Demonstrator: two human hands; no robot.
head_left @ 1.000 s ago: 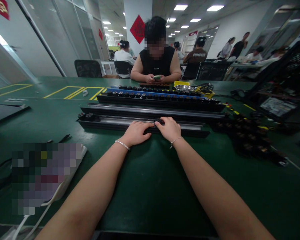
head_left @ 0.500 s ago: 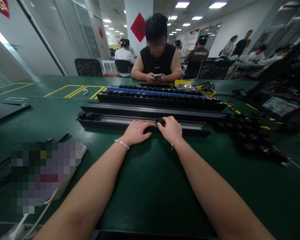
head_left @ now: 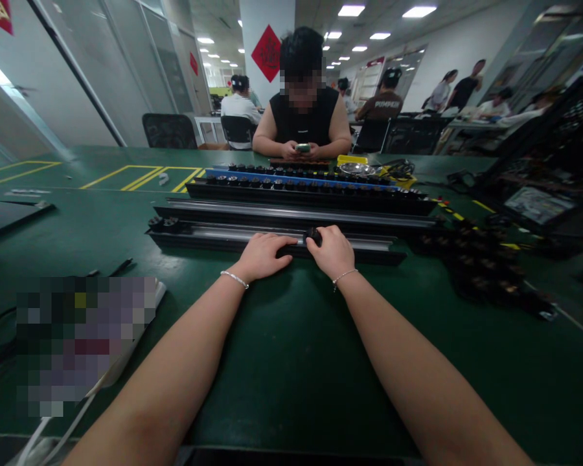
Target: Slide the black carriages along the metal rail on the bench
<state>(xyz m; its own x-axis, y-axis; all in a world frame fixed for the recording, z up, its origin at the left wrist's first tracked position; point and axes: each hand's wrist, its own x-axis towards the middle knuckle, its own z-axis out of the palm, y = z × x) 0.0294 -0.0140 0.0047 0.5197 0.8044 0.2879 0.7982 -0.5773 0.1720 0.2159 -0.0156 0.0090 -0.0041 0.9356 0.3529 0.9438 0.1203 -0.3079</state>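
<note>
A long black channel-shaped rail (head_left: 204, 238) lies across the table in front of me, with a shiny strip along its inside. My left hand (head_left: 263, 255) bears on the middle of this rail, fingers over its near wall and the thumb in front. Just to the right, my right hand (head_left: 333, 249) pinches a small round black part (head_left: 312, 235) at the channel. Two similar black parts (head_left: 163, 223) sit at the rail's left end. The undersides of my fingers are hidden.
Behind lie a second black rail (head_left: 291, 212) and rails carrying rows of black parts (head_left: 291, 186). More dark parts (head_left: 486, 262) are heaped at right. A pixelated white-edged object (head_left: 92, 343) with cables lies at left. Opposite, a person (head_left: 301, 116) holds a phone.
The whole view has shifted slightly to the left. Both hands keep almost the same places on the rail and the small black part.
</note>
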